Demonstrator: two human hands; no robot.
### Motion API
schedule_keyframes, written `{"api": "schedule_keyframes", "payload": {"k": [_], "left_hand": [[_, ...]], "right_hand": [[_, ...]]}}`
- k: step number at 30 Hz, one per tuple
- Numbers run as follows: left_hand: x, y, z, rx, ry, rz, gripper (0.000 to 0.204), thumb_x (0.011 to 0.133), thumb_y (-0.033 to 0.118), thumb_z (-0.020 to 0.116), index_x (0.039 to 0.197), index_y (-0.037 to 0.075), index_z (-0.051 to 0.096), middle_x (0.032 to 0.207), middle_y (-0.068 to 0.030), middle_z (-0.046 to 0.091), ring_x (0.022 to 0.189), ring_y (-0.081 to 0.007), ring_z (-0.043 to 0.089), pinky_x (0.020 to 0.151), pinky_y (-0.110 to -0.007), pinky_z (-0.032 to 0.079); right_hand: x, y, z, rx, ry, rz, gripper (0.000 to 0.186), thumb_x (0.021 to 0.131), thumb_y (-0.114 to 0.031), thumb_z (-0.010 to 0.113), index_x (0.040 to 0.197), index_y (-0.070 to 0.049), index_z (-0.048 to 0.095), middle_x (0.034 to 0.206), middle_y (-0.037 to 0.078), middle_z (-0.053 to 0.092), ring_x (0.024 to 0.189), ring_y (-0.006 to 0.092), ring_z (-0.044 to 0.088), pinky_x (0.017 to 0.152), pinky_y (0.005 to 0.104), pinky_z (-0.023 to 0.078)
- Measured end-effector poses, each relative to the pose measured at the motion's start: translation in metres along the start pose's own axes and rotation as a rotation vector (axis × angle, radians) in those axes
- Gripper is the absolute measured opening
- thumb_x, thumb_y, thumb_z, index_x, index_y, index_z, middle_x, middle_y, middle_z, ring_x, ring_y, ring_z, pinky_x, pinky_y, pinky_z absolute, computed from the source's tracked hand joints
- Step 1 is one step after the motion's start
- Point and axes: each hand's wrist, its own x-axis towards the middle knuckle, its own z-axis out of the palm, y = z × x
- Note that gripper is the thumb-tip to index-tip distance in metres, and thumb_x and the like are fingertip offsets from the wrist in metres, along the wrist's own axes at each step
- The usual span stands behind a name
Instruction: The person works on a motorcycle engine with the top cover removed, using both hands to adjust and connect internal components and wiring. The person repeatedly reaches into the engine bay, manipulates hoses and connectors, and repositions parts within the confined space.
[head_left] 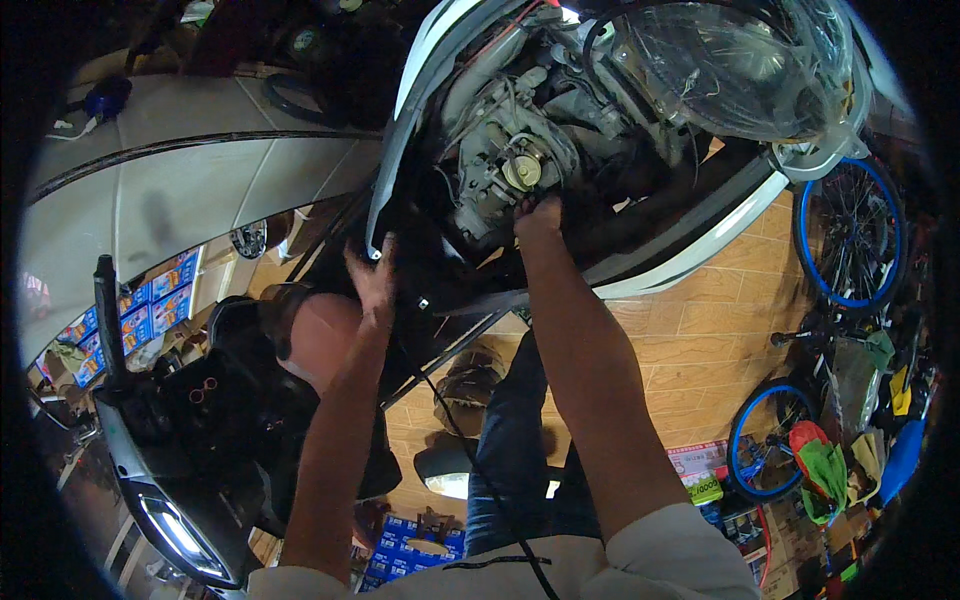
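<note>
Engine [500,135] already exposed beyond the right grip [540,215], its closure impossible to tell, work there seemingly unfinished; left grip [374,282] spread apart near the pale body panel [389,168].

We see a dim, contrasty scene ringed by the fisheye's black rim. At three o'clock the tan floor [720,310] is the brightest broad area. Glare streaks the clear plastic film [720,70] between one and two; near eight, a headlight [182,535] gleams white. Deep shadow surrounds the engine [525,170] at twelve. Toward ten, the pale panel's [220,190] edge bows. We cannot place the main light source.
</note>
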Motion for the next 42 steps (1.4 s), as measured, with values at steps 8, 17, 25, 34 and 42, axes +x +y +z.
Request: {"api": "schedule_keyframes", "payload": {"k": [8, 17, 25, 34, 42], "left_hand": [[0.012, -0.031, 0.021, -0.228, -0.044, -0.185, 0.061, 0.079, 0.018, 0.073, 0.129, -0.005, 0.047, 0.112, -0.0198, 0.059, 0.105, -0.0292, 0.056, 0.096, -0.038, 0.041], [0.011, 0.007, 0.002, 0.149, 0.027, 0.402, 0.076, 0.075, 0.022, 0.074, 0.138, 0.0, 0.038, 0.131, -0.0294, 0.04, 0.12, -0.0452, 0.043, 0.102, -0.047, 0.038], [0.051, 0.018, 0.015, 0.32, -0.112, 0.329, 0.077, 0.074, 0.024, 0.076, 0.138, 0.003, 0.039, 0.127, -0.0261, 0.047, 0.122, -0.0433, 0.042, 0.106, -0.047, 0.034], [0.045, 0.02, 0.014, 0.309, -0.14, 0.341, 0.071, 0.075, 0.025, 0.074, 0.135, 0.001, 0.044, 0.129, -0.0274, 0.049, 0.122, -0.0436, 0.042, 0.105, -0.048, 0.034], [0.052, 0.013, 0.014, 0.406, -0.13, 0.391, 0.073, 0.074, 0.029, 0.074, 0.134, 0.0, 0.044, 0.127, -0.028, 0.049, 0.12, -0.0451, 0.043, 0.104, -0.05, 0.034]], "right_hand": [[-0.012, -0.013, -0.008, -0.152, -0.049, 0.065, 0.037, 0.093, -0.034, 0.055, 0.127, -0.022, 0.063, 0.132, 0.002, 0.059, 0.118, 0.0206, 0.058, 0.086, 0.0414, 0.052], [-0.048, -0.041, -0.042, -0.261, -0.099, 0.203, 0.038, 0.093, -0.031, 0.058, 0.13, -0.022, 0.062, 0.135, 0.0, 0.057, 0.119, 0.0195, 0.057, 0.086, 0.041, 0.052], [-0.08, -0.056, -0.081, 0.249, -0.05, 0.363, 0.044, 0.09, -0.029, 0.062, 0.132, -0.016, 0.055, 0.137, 0.003, 0.055, 0.117, 0.0219, 0.059, 0.092, 0.0352, 0.05], [-0.091, -0.044, -0.024, 1.614, 0.349, 0.566, 0.045, 0.088, -0.039, 0.057, 0.103, 0.002, 0.066, 0.109, 0.022, 0.067, 0.097, 0.0354, 0.066, 0.078, 0.0459, 0.052], [-0.13, -0.079, -0.065, 1.51, 0.582, 0.927, 0.044, 0.096, -0.035, 0.045, 0.099, 0.002, 0.067, 0.105, 0.024, 0.067, 0.086, 0.0378, 0.066, 0.07, 0.0442, 0.053]]}}
